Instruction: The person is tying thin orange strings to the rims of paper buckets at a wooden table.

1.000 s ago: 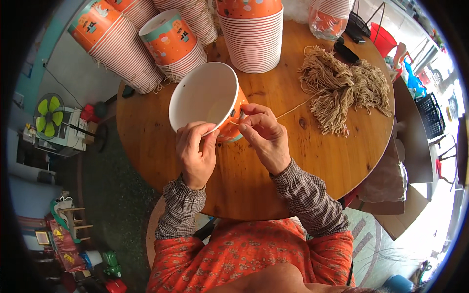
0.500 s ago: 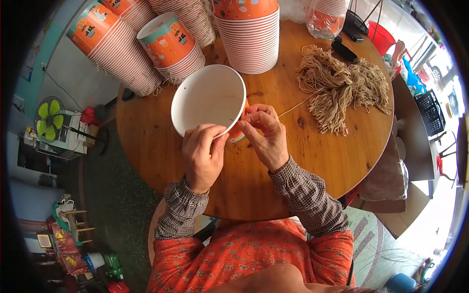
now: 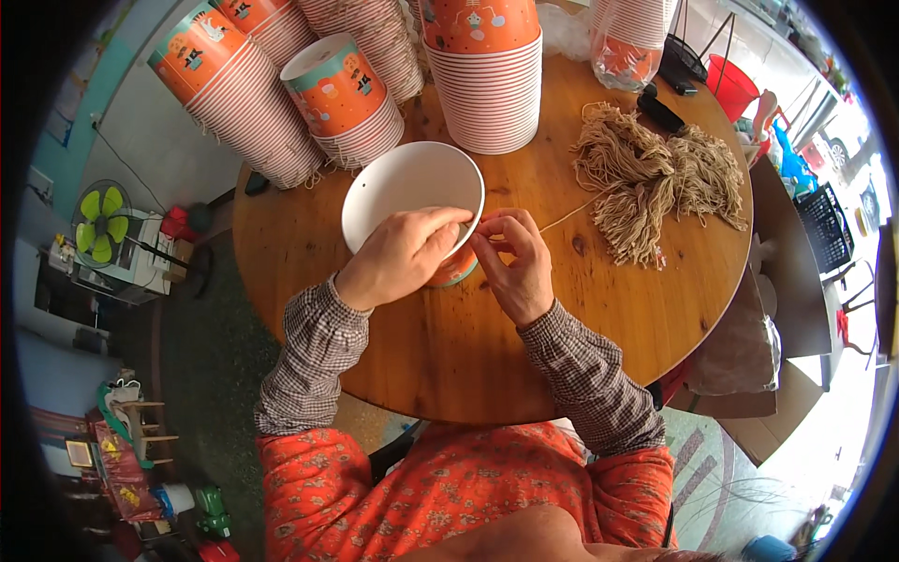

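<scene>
Item 1, far left, off-table: small fan (image 3: 98,220) w/ green blades on a stand; floor clutter below it. Well apart from the work.

Item 2, round wooden table (image 3: 449,365): near edge bare wood between the sleeves; open room to front-left & front-right of the hands. Back edge crowded.

Item 3, back left: cup stacks (image 3: 234,94), orange/striped paper, lying tilted, rims toward the table centre. A third upright stack (image 3: 485,84) is set back centre. Insides of the stacks not seen.

Item 4, centre: white paper cup (image 3: 407,192), tilted, mouth facing up to the camera; interior seen empty, white. Orange outer wall shows just under the hands.

Item 5, left hand (image 3: 398,258): laid over the cup's near rim, fingers curled part-closed on the rim, gripping it.

Item 6, right hand (image 3: 515,262): just beside the cup rim, thumb & forefinger pinched shut on a thin string (image 3: 562,217).

Item 7: string is run taut to the right, toward the pile.

Item 8, right: heap of tan string pieces (image 3: 655,183), loose, near the right edge.

Item 9, back right: bagged cups (image 3: 632,42), clear wrap.
</scene>
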`<state>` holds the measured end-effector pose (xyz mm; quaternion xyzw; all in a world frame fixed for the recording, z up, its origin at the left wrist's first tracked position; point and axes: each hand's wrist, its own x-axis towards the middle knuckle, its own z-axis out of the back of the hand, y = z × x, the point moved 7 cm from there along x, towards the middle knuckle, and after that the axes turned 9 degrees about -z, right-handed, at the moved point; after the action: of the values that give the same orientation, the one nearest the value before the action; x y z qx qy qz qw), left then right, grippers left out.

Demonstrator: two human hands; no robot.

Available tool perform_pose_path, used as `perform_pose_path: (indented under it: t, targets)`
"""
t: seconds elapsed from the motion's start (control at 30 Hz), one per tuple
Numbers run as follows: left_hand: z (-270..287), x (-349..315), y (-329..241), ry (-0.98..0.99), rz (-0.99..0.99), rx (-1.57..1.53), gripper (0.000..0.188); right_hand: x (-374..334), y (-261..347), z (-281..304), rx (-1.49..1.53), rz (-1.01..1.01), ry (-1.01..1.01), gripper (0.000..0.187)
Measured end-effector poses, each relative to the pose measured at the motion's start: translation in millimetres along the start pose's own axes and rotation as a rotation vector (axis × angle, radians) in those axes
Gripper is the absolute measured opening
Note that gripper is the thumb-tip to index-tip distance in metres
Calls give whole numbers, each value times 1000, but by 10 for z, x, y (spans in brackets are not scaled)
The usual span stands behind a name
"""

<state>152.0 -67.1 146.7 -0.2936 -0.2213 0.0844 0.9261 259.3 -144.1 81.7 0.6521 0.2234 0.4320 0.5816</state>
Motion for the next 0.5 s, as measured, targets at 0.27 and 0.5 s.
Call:
perform_pose_path:
  t: [0.27,0.5]
  targets:
    - [-86,83,125,14,64,12,8,-24,10,16,-10,2,-9,11]
    - [-244,-34,-314,-144,-320,673,11,-70,-211,-67,52,-225,68,10]
